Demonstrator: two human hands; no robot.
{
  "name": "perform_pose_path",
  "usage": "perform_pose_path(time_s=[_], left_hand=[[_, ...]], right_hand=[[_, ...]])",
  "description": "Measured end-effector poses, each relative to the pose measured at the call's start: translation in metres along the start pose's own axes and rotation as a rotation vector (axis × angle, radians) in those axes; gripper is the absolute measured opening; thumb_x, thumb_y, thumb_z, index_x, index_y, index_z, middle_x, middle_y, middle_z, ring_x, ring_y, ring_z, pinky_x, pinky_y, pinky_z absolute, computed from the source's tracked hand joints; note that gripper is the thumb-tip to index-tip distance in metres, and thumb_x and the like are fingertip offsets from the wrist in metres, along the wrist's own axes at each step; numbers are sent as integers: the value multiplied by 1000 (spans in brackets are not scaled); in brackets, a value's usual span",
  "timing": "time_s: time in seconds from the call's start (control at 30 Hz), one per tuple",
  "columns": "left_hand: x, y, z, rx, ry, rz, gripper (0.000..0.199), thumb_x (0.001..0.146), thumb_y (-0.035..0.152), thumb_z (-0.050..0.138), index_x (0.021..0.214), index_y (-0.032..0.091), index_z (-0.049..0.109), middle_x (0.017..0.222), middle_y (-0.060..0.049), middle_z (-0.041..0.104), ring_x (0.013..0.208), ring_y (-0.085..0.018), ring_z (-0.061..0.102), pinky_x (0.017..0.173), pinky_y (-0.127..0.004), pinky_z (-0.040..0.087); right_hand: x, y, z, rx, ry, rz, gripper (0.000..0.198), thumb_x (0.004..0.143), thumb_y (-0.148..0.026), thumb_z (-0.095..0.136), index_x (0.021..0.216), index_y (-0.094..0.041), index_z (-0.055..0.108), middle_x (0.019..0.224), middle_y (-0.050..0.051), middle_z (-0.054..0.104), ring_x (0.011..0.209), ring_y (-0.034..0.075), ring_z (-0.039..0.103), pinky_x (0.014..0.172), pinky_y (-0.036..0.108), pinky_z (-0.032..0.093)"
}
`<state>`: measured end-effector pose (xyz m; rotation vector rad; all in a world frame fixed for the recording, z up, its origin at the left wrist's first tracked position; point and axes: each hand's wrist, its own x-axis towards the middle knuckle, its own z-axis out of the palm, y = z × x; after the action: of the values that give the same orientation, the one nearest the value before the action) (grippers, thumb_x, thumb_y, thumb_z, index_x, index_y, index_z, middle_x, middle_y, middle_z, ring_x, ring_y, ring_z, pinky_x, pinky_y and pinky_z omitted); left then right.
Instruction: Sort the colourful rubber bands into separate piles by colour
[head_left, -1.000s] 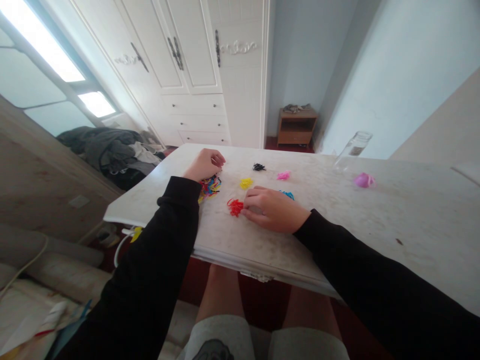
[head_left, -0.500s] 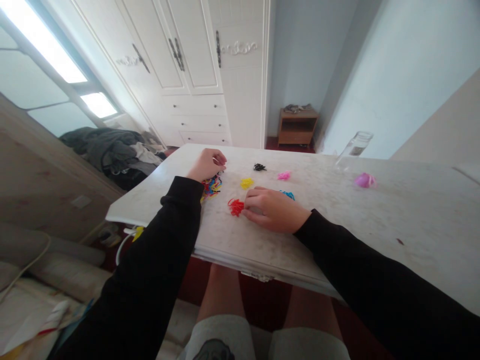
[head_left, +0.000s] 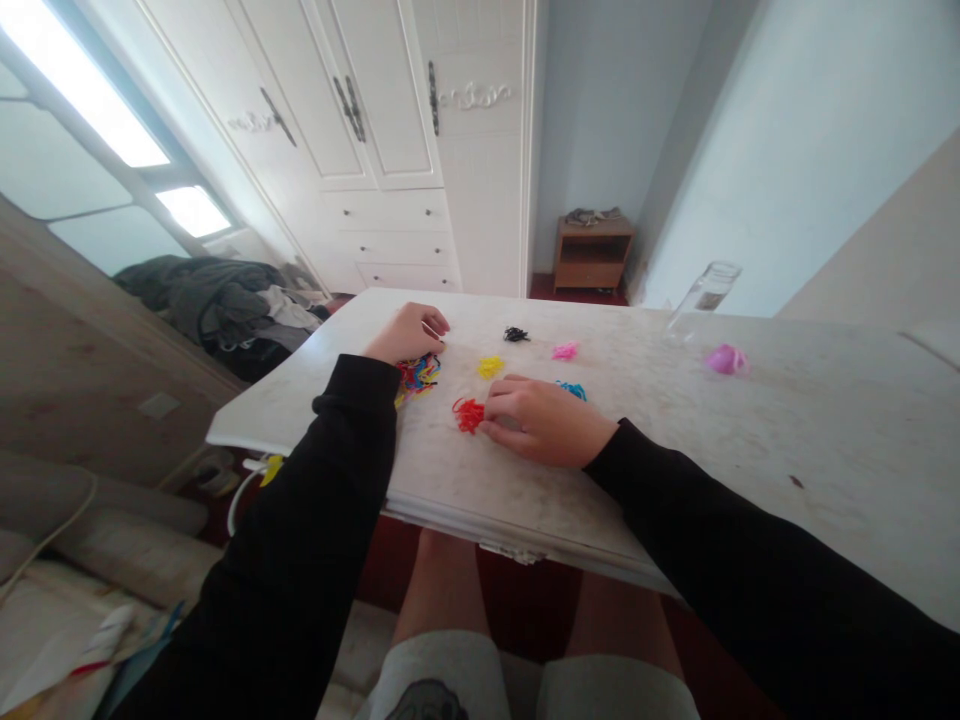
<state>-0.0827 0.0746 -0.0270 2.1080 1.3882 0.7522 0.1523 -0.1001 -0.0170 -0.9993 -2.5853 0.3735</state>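
Item: white table (head_left: 480, 485), bearing loose piles. One mixed-colour pile (head_left: 421, 376) lay just beside the left hand (head_left: 411, 332), whose fingers were curled (whether they held anything could not be told). One red pile (head_left: 466, 415) lay at the right hand (head_left: 544, 422), fingers drawn narrow, grip likewise hidden. Yellow pile (head_left: 490, 367), black pile (head_left: 516, 334), pink pile (head_left: 565, 351) and blue pile (head_left: 573, 390) lay nearby. One clear glass vessel (head_left: 703, 300), interior indistinct, stood near a purple object (head_left: 724, 360).

Your worktop (head_left: 675, 470) looked smooth and faintly glossy, and the red strands (head_left: 467, 415) on it seemed rubbery plastic. Your sleeves (head_left: 720, 530) were matt cloth. At the far right, the bottle (head_left: 703, 300) was shiny, clear glass or plastic; the far nightstand (head_left: 589, 275) looked wooden.
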Motion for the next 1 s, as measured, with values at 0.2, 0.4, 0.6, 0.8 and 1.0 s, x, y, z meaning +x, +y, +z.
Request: perform_pose_path(time_s=[0.2,0.4,0.6,0.8,1.0], left_hand=[[0,1,2,-36,25,-24,24,55,8,72,77,19,72,75,-2,74,68,-18,71,62,-27,55],[0,4,2,-44,56,-9,23,58,7,72,77,18,71,77,-3,74,70,-18,70,61,-25,54],[-1,5,4,-48,6,60,22,59,12,76,80,18,71,82,-5,75,71,-17,69,61,-24,54],[-3,7,2,-16,-76,64,24,58,13,76,81,17,73,77,-5,74,68,-17,69,58,-24,53],[-5,9,1,-30,-125,65,25,57,13,78,82,17,73,76,-4,74,69,-18,69,60,-25,54]], right_hand=[[0,1,1,-7,-8,-5,26,103,-23,56,82,-15,67,94,8,65,89,19,56,85,34,42],[0,0,0,-9,-12,-3,27,103,-23,55,81,-14,68,93,8,65,89,18,56,84,33,41],[0,0,1,6,4,-3,25,102,-22,57,80,-15,68,93,8,65,89,18,56,85,33,41],[0,2,1,15,8,-14,24,102,-22,57,81,-15,68,92,8,65,88,19,56,84,34,41],[0,1,1,21,7,-11,25,102,-21,56,81,-15,68,92,8,65,88,20,56,84,35,41]])
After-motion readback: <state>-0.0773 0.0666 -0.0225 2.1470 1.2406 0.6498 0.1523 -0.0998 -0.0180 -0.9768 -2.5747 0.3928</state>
